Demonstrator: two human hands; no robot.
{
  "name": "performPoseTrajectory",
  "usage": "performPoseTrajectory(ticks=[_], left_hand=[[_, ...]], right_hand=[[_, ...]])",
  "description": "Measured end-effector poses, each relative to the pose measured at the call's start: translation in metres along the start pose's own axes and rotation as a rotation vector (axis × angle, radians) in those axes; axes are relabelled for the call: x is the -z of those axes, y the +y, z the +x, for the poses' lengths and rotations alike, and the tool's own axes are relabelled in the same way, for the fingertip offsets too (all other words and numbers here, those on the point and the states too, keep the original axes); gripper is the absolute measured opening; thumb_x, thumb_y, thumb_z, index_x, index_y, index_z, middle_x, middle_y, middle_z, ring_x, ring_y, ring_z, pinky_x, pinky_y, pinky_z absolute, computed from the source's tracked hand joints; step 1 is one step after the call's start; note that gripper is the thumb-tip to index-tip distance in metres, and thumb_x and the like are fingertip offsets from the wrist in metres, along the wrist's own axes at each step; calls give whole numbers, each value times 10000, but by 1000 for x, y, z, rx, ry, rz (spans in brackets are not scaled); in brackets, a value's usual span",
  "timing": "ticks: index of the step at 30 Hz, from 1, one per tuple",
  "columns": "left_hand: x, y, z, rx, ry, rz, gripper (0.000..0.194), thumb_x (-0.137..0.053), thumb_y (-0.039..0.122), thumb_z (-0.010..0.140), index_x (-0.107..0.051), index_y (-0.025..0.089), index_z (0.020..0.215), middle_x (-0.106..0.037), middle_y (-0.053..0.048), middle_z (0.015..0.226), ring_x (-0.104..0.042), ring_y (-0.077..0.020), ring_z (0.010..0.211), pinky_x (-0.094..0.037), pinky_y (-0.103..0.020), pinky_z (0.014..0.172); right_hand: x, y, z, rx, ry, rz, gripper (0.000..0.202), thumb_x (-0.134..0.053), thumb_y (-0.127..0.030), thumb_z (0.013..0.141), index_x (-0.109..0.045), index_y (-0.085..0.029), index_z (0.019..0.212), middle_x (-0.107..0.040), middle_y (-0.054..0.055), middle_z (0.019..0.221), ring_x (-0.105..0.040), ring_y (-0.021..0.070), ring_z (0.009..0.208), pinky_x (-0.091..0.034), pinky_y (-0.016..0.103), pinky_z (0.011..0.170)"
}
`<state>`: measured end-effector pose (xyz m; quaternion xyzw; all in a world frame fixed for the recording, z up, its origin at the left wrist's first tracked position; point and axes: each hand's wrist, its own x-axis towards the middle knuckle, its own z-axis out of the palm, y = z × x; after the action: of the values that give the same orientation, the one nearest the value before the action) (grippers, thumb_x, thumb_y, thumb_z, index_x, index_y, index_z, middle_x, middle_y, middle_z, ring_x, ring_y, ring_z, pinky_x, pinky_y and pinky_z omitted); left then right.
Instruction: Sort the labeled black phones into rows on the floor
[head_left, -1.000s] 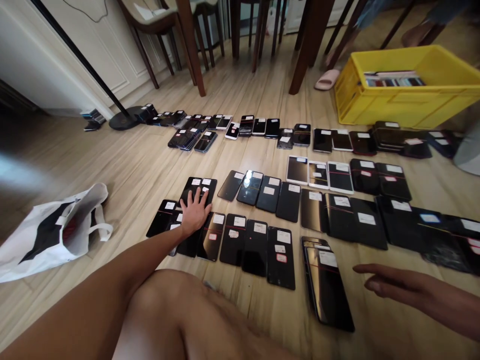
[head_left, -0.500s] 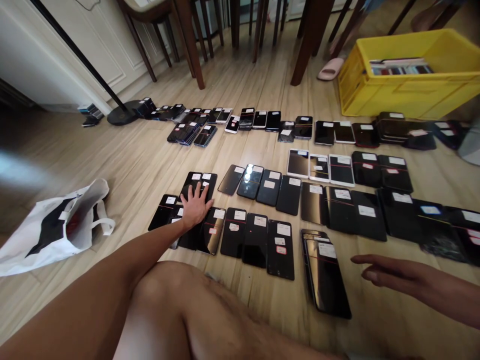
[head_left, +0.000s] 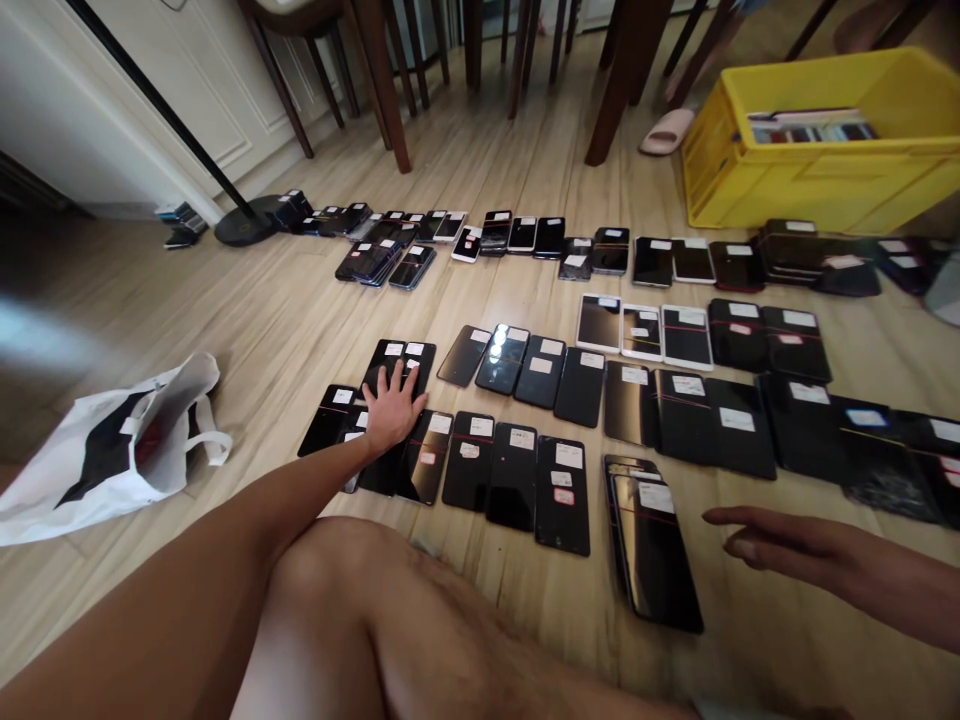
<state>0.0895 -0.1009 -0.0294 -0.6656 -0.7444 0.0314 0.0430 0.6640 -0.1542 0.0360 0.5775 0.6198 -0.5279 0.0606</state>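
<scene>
Several dark phones with white labels lie in rows on the wooden floor. My left hand [head_left: 392,408], fingers spread, rests at the lower edge of a pair of black phones [head_left: 384,357] at the left end. Right of it lie a black phone [head_left: 467,470] and another with a red-edged label [head_left: 562,510]. My right hand [head_left: 780,545] hovers over the floor at the right, fingers stretched out and holding nothing. To its left is a fanned stack of larger phones [head_left: 660,560]. White-framed phones [head_left: 686,337] form part of a row farther back.
A yellow crate [head_left: 847,185] with thin items inside stands at the back right, beside a pink slipper [head_left: 666,132]. A white bag [head_left: 112,450] lies at the left. Chair and table legs [head_left: 615,100] and a round black stand base [head_left: 244,222] are at the back.
The view has shifted very slightly. Both hands keep the same pose and place, and the phones have not moved.
</scene>
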Motion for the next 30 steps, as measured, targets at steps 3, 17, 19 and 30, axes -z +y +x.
performPoseTrajectory(ticks=[3, 17, 19, 30], left_hand=[[0, 0, 0, -1, -7, -2, 673, -340, 558, 1044, -316, 266, 1650, -213, -77, 1740, -193, -438, 1566, -256, -762, 1171], [2, 0, -1, -5, -3, -14, 664, -336, 541, 1045, -325, 262, 1647, -227, -85, 1737, -208, -427, 1559, -240, -756, 1181], [3, 0, -1, -9, -4, -12, 666, -330, 543, 1046, -321, 261, 1649, -226, -84, 1737, -206, -426, 1560, -241, -754, 1181], [3, 0, 0, -5, -10, -17, 673, -347, 551, 1040, -321, 268, 1650, -220, -94, 1737, -191, -420, 1569, -237, -743, 1186]], right_hand=[[0, 5, 2, -8, -28, 27, 676, -662, -735, 841, -686, -355, 1400, -655, 33, 1421, -574, 353, 1350, -413, 420, 1199], [0, 15, 3, -17, -37, 8, 615, -645, -730, 870, -676, -412, 1395, -644, -17, 1438, -546, 319, 1385, -351, 377, 1239], [0, 17, 4, -27, -37, 20, 614, -651, -720, 869, -671, -414, 1401, -640, -12, 1445, -540, 315, 1391, -350, 372, 1239], [-17, -12, 2, -23, 22, -99, 651, -544, -600, 930, -587, -274, 1492, -690, 117, 1357, -651, 304, 1254, -500, 373, 1073]])
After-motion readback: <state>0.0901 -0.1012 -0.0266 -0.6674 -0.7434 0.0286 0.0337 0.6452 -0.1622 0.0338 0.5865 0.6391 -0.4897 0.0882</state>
